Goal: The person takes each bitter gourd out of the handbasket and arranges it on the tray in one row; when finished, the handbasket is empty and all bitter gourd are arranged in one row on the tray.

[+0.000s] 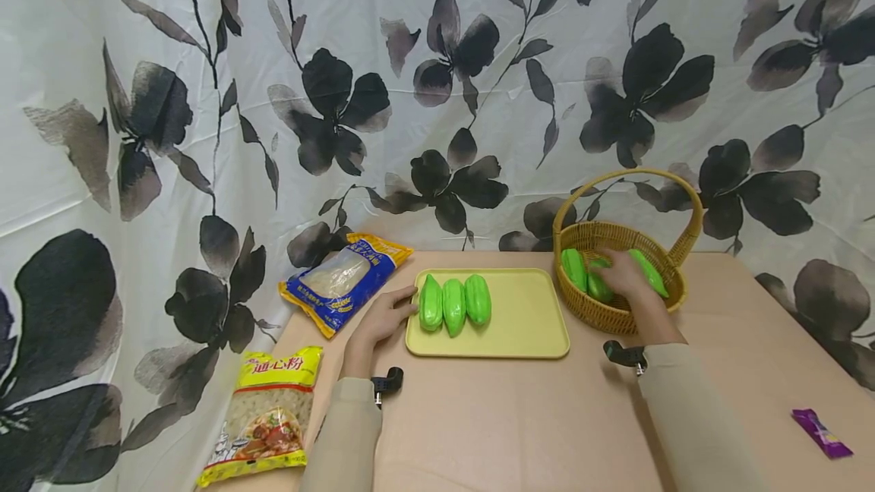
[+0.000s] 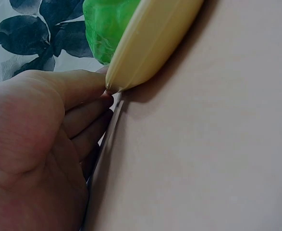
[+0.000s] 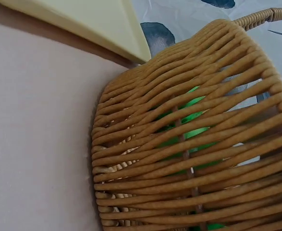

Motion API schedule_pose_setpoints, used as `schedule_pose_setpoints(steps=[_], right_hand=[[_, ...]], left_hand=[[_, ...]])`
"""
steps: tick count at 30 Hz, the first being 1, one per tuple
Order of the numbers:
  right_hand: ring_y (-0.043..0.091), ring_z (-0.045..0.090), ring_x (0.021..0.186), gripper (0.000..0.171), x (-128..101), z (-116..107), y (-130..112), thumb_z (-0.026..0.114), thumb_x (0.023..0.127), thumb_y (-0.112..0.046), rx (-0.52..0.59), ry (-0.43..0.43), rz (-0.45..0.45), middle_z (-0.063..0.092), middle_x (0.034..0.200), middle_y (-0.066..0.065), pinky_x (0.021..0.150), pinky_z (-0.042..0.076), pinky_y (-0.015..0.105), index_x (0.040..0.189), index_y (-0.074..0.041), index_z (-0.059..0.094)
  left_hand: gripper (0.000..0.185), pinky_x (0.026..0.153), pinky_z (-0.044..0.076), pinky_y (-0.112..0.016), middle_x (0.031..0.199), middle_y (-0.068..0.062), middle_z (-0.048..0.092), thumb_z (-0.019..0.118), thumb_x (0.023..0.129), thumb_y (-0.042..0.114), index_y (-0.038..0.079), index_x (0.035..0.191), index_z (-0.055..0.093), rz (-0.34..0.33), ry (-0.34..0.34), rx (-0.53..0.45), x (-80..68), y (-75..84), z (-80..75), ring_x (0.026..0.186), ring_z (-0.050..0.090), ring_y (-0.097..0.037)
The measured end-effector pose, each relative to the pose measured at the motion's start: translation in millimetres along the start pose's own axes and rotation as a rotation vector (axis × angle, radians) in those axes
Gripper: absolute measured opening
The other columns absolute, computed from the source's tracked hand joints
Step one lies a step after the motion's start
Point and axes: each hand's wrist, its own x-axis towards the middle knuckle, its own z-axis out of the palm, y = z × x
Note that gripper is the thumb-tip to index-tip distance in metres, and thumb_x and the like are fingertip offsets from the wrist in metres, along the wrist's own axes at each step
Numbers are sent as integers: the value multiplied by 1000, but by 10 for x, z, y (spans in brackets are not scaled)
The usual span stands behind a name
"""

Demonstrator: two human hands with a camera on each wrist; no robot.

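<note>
My left hand (image 1: 388,314) touches the left edge of a yellow tray (image 1: 522,317), its thumb against the rim in the left wrist view and its fingers fairly straight. On the tray's left half lie three glossy green elongated fruit-like pieces (image 1: 454,307), side by side. My right hand (image 1: 627,273) reaches down into a brown wicker basket (image 1: 615,320), over more green pieces (image 1: 573,268). Its fingertips are hidden among them, so I cannot tell whether it grips one. In the right wrist view the basket's weave (image 3: 189,130) covers the hand, with green showing through the gaps.
A blue and yellow noodle packet (image 1: 345,282) lies left of the tray. Nearer on the left is a yellow bag of pasta (image 1: 266,416). A small purple wrapped packet (image 1: 822,433) lies at the right. The basket's arched handle (image 1: 632,171) rises above it; a floral cloth hangs behind the table.
</note>
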Motion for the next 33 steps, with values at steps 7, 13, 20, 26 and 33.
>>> schedule_pose_setpoints(steps=[7, 13, 20, 26, 33], right_hand=[[53, 35, 126, 50, 2, 39, -45, 54, 98, -16, 17, -54, -15, 37, 140, 36, 98, 39, 61, 139, 9, 42], [53, 33, 128, 50, -12, 69, -70, 52, 99, -21, 1, -56, 11, 39, 139, 35, 103, 34, 62, 139, 8, 44], [53, 31, 129, 55, -35, 81, -128, 51, 100, -26, 48, -66, 75, 36, 143, 34, 101, 36, 62, 142, 7, 40], [53, 33, 128, 60, -102, 84, -198, 51, 100, -31, 41, -42, 102, 35, 143, 34, 94, 42, 60, 145, 4, 35], [48, 42, 124, 55, -173, 88, -165, 52, 100, -27, 127, 106, 46, 36, 144, 32, 94, 42, 60, 145, 1, 38]], left_hand=[[47, 115, 29, -43, 142, 1, 51, 60, 96, 24, 15, 140, 51, 3, 2, 14, -2, 9, -24, 137, 37, -23], [47, 115, 28, -43, 142, 1, 50, 60, 96, 24, 14, 140, 51, -1, -6, 11, -10, 15, -50, 138, 37, -23], [46, 115, 28, -43, 143, 1, 50, 60, 96, 23, 15, 140, 51, -8, -1, 1, -16, 4, -61, 138, 36, -23], [46, 115, 29, -42, 141, 3, 51, 61, 95, 25, 16, 139, 53, 4, 7, 21, 2, -8, -49, 137, 38, -21], [45, 115, 29, -41, 142, 3, 50, 60, 96, 23, 15, 140, 52, 5, -8, 6, 2, -5, -27, 137, 37, -21]])
